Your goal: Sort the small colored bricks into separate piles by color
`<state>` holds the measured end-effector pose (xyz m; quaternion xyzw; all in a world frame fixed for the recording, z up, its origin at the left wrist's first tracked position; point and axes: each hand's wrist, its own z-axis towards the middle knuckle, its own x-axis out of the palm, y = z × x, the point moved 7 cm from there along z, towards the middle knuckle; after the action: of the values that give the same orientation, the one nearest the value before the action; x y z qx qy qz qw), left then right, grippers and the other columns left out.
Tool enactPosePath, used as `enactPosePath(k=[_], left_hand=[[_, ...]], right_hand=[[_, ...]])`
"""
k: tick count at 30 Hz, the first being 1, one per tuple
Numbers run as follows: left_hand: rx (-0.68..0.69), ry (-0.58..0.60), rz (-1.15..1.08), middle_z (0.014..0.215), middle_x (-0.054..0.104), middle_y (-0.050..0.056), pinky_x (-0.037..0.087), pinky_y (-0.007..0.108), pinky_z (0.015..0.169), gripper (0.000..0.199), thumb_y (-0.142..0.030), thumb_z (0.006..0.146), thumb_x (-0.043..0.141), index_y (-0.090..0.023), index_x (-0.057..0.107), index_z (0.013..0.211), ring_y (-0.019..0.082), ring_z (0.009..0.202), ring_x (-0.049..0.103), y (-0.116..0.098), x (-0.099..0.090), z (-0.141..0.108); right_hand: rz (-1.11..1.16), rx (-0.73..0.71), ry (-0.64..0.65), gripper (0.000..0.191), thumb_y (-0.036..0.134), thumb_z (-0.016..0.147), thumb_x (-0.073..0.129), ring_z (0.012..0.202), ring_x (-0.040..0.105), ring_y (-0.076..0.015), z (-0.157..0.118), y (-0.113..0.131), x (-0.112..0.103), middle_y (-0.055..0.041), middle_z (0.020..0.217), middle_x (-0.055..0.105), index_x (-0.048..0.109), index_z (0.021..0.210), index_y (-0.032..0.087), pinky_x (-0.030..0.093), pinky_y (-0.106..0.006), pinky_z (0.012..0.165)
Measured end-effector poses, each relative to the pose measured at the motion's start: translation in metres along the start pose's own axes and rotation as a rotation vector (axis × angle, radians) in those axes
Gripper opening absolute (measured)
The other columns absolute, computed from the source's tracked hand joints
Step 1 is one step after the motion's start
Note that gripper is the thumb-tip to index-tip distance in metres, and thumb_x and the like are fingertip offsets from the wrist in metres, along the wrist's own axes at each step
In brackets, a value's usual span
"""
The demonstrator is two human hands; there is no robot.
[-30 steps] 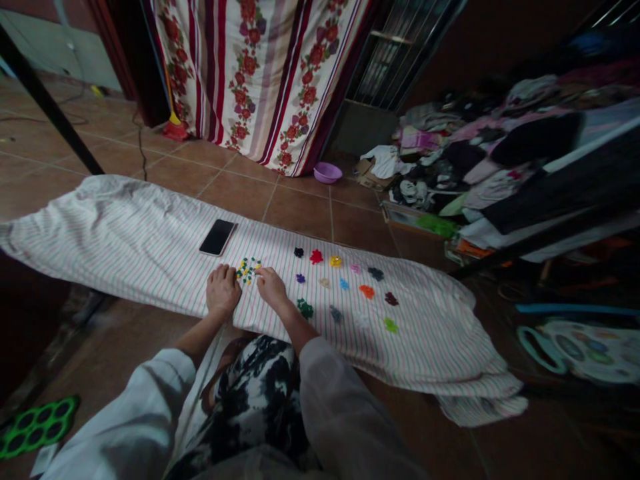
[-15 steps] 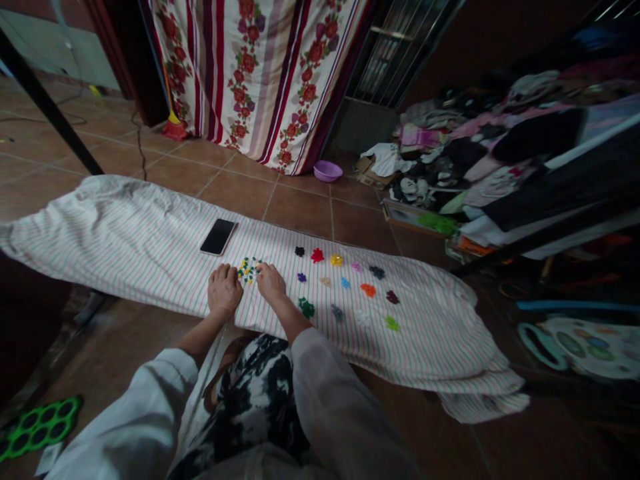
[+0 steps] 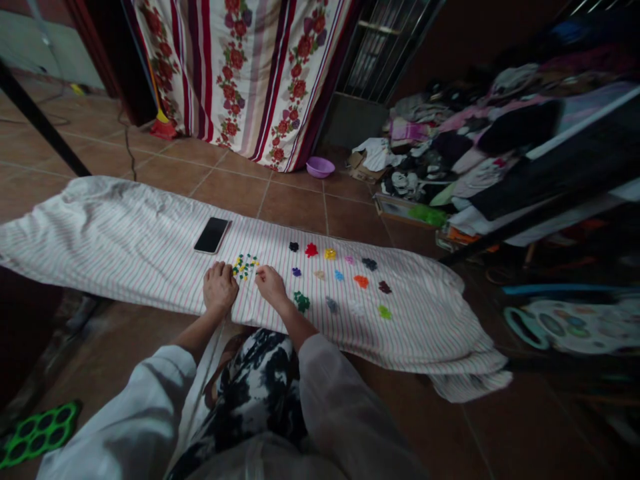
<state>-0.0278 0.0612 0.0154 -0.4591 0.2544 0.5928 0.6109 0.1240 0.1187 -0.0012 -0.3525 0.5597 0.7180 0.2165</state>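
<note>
Resting the left hand (image 3: 220, 288) on the striped cloth (image 3: 145, 250), grip opening impossible to tell, beside scattered green and yellow pieces (image 3: 245, 268) — pinching the right hand (image 3: 258, 272) closed across from them (any catch too small to tell), near coloured piles (image 3: 311, 250).

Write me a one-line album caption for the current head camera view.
Two bare hands beside green and yellow pieces, with small colour-sorted piles on a striped cloth.

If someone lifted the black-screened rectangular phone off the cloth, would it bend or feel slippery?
The black-screened rectangular phone would probably stay stiff, given its straight edges. Its glossy-looking face may feel slick. Lying flat on the striped white cloth, it seems unlikely to roll.
</note>
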Motion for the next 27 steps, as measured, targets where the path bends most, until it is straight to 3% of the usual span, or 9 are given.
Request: enactPosePath(k=[5,13,18,22,27], left_hand=[[-0.006,0.011,-0.007,0.122,0.061,0.014,0.039,0.044,0.097,0.025,-0.017,0.086,0.048,-0.015,0.063,0.106,0.031,0.117,0.051,-0.001,-0.001,-0.001],[-0.013,0.017,-0.011,0.122,0.061,0.014,0.039,0.043,0.099,0.027,-0.018,0.086,0.047,-0.015,0.063,0.107,0.031,0.117,0.052,0.0,0.0,-0.001],[-0.019,0.007,-0.058,0.121,0.061,0.016,0.039,0.046,0.1,0.03,-0.019,0.086,0.046,-0.015,0.064,0.11,0.031,0.118,0.052,0.002,0.002,-0.002],[-0.017,0.003,-0.069,0.122,0.06,0.017,0.039,0.048,0.099,0.031,-0.019,0.086,0.046,-0.015,0.065,0.111,0.032,0.118,0.051,0.003,0.003,-0.003],[-0.006,-0.002,-0.033,0.121,0.061,0.017,0.04,0.046,0.098,0.029,-0.019,0.087,0.045,-0.015,0.065,0.108,0.031,0.116,0.053,0.001,0.002,-0.003]], right_hand=[[0.16,0.054,-0.122,0.016,0.016,0.081,0.051,0.078,0.064,-0.0144,-0.02,-0.03,-0.027,0.0002,0.086,0.068,0.061,0.091,0.023,0.051,-0.026,0.076],[0.019,0.006,-0.329,0.024,0.017,0.082,0.044,0.08,0.06,-0.0161,-0.069,-0.063,-0.088,-0.0053,0.089,0.064,0.064,0.095,0.019,0.05,-0.028,0.079],[-0.048,0.008,-0.346,0.025,0.014,0.083,0.042,0.095,0.059,-0.0185,-0.081,-0.069,-0.09,-0.0078,0.094,0.063,0.067,0.086,0.019,0.046,-0.031,0.092],[-0.075,-0.012,-0.385,0.022,0.015,0.085,0.045,0.098,0.056,-0.0202,-0.084,-0.068,-0.086,-0.0094,0.096,0.064,0.066,0.084,0.017,0.044,-0.034,0.092],[-0.114,-0.104,-0.343,0.015,0.022,0.089,0.052,0.099,0.054,-0.0203,-0.088,-0.06,-0.082,-0.0075,0.099,0.066,0.066,0.09,0.018,0.041,-0.033,0.095]])
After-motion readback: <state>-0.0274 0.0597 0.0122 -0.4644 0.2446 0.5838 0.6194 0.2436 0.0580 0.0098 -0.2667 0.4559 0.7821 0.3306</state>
